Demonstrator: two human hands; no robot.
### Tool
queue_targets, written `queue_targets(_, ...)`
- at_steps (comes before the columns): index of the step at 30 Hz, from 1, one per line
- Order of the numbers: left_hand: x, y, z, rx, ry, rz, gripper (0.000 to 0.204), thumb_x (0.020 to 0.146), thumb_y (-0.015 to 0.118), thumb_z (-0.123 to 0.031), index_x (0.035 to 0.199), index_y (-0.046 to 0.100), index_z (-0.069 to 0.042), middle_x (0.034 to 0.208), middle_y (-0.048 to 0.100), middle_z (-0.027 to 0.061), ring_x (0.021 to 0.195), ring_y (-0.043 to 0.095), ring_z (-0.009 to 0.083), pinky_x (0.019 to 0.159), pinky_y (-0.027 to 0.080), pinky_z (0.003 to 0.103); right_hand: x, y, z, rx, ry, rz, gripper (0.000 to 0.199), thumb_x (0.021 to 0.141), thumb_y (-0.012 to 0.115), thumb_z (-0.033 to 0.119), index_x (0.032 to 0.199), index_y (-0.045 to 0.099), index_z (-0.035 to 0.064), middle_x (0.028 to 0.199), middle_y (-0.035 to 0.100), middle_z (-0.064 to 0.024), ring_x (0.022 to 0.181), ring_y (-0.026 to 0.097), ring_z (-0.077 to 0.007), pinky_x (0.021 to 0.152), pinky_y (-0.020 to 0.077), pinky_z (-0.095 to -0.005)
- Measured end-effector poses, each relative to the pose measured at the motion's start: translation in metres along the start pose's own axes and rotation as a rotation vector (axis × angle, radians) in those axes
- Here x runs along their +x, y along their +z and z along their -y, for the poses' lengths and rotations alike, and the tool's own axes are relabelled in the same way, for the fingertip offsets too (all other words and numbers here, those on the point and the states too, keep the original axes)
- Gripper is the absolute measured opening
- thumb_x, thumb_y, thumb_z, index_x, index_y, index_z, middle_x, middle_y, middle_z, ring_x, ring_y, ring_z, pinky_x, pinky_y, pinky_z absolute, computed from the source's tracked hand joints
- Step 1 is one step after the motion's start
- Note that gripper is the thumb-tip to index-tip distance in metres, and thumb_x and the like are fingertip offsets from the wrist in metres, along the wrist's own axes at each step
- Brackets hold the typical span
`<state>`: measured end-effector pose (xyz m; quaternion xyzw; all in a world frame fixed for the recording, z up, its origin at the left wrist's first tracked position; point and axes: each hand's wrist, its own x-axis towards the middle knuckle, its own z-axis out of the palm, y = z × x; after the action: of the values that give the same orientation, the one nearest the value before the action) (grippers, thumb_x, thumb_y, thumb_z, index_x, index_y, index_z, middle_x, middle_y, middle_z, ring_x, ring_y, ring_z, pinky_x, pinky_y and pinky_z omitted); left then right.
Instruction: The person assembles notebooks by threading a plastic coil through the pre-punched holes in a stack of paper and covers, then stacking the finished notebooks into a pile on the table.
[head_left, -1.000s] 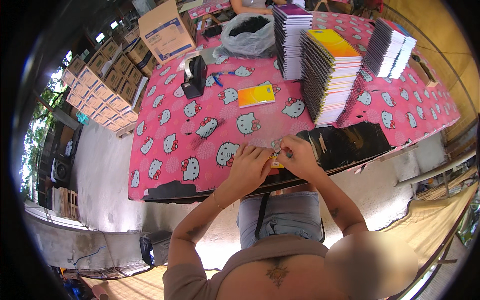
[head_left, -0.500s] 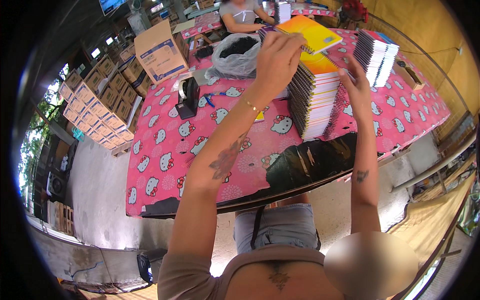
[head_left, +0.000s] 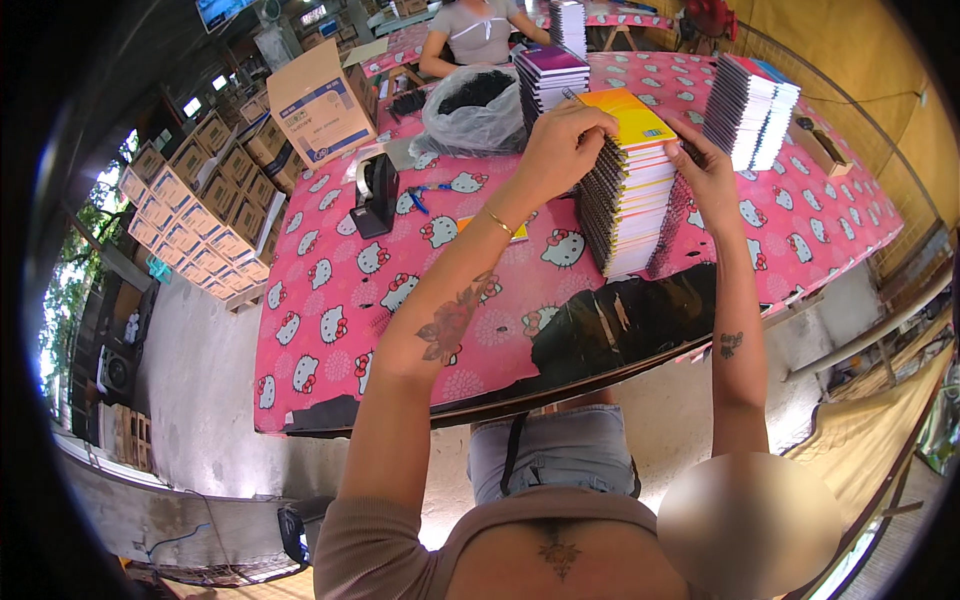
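A tall stack of spiral notebooks (head_left: 637, 215) stands near the table's front edge, black coil bindings facing left. On its top lies a notebook with a yellow-orange cover (head_left: 628, 115). My left hand (head_left: 568, 140) grips this top notebook at its coil side, with the fingers bent and the fingertips partly hidden. At the opposite side my right hand (head_left: 708, 175) holds the notebook's edge, thumb at the near corner and fingers along the right side. Behind my left hand is a shorter stack of purple-covered notebooks (head_left: 553, 65).
More notebooks (head_left: 750, 115) stand stacked at the right. A clear bag of black pieces (head_left: 470, 105), a tape dispenser (head_left: 376, 195), blue-handled pliers (head_left: 418, 200) and an open carton (head_left: 322, 110) are on the left. Another person (head_left: 478, 35) sits across the pink-covered table (head_left: 330, 320).
The yellow-orange notebook, earlier raised and tilted in my left hand, has come down onto the stack. My right hand has moved in against its edge.
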<state>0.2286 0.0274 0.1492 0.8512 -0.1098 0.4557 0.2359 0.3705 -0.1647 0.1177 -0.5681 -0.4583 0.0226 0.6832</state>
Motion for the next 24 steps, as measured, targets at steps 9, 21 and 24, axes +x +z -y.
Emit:
queue_targets(9, 0.002, -0.005, -0.006, -0.151, -0.087, 0.006, 0.014, 0.090, 0.064, -0.001, 0.101, 0.072, -0.001, 0.091, 0.071, 0.0111, 0.082, 0.068, 0.0172, 0.075, 0.053, 0.029, 0.001, 0.004, 0.000, -0.039, 0.005, -0.022, 0.050, 0.094, 0.072, 0.022, 0.133, 0.059, -0.0065, 0.106, 0.070, -0.0075, 0.093, 0.061, -0.0096, 0.083, 0.0494, -0.0233)
queue_targets(21, -0.120, -0.066, 0.117, 0.273, -0.396, 0.271, 0.030, 0.085, 0.067, -0.018, 0.113, 0.069, -0.007, 0.100, 0.070, 0.0155, 0.088, 0.068, 0.0332, 0.080, 0.054, 0.041, -0.086, -0.005, 0.047, -0.293, -0.256, -0.383, 0.032, 0.100, 0.056, 0.012, 0.129, 0.060, -0.0004, 0.131, 0.059, -0.0141, 0.120, 0.055, -0.0219, 0.098, 0.0455, -0.0353)
queue_targets(24, -0.184, -0.059, 0.128, 0.408, -0.300, 0.482, 0.030, 0.084, 0.065, -0.012, 0.113, 0.067, -0.004, 0.107, 0.067, 0.0168, 0.100, 0.066, 0.0328, 0.091, 0.053, 0.040, -0.129, 0.006, 0.048, -0.317, -0.243, -0.275, 0.024, 0.096, 0.059, 0.006, 0.118, 0.065, -0.0011, 0.120, 0.064, -0.0152, 0.113, 0.059, -0.0250, 0.097, 0.0459, -0.0347)
